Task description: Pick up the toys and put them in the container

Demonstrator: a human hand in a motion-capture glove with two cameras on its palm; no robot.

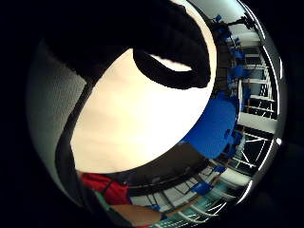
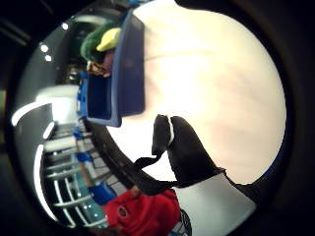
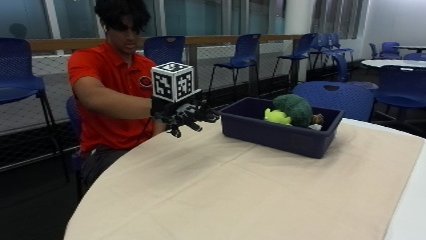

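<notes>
Right hand (image 3: 184, 117), grip slack and empty, hovers beside the container (image 3: 279, 131); only the outside view shows the toys (image 3: 291, 111) clearly.

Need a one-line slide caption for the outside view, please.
Gloved right hand hovers empty above the table, beside the blue container holding toys.

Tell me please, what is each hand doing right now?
Gloved right hand: open, fingers loosely curled, holding nothing, raised above the table.
Bare hand: not visible.

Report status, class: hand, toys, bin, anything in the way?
Right hand open, holding nothing, above the table beside the bin. Toys in bin. Nothing in the way.
</notes>
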